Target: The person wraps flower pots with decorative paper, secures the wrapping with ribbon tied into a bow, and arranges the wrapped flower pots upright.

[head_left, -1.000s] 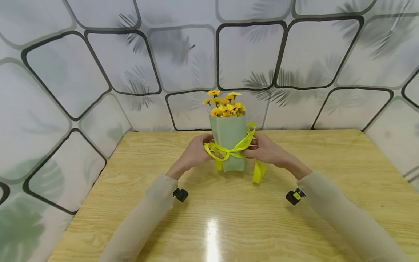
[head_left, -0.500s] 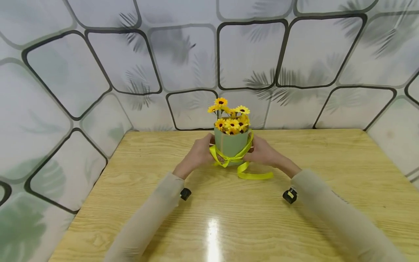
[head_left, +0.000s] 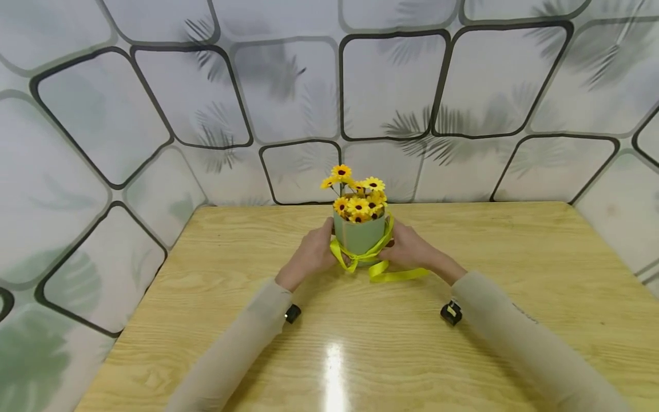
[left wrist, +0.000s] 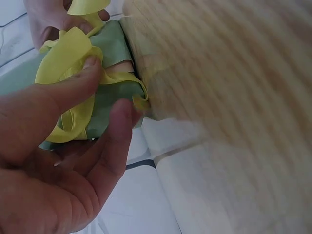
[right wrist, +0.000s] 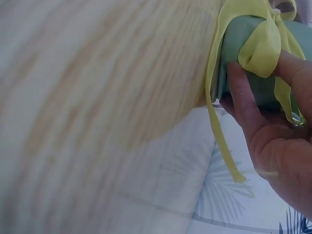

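A small bouquet of yellow artificial-looking flowers [head_left: 358, 201] with dark centres stands in a pale green wrapper [head_left: 360, 236] on the wooden table. Around the wrapper's lower part runs a yellow ribbon [head_left: 356, 258], tied in a bow at the front. My left hand [head_left: 312, 250] holds the wrapper's left side; in the left wrist view its thumb [left wrist: 80, 83] lies against the ribbon loop. From the right, my right hand [head_left: 409, 246] grips the other side, with fingers [right wrist: 243, 97] spread along the green wrapper [right wrist: 253, 87]. The far side of the wrapper is hidden.
The light wooden table [head_left: 247, 366] reaches back to a patterned wall covering [head_left: 298, 114]. One loose ribbon tail [head_left: 399, 275] lies on the tabletop beneath my right hand. Small black wrist cameras [head_left: 451, 313] hang under both sleeves.
Both hands have lowered the bouquet, which leaned away and now stands more upright, showing its flowers from above. The ribbon tail that hung down now lies along the tabletop.
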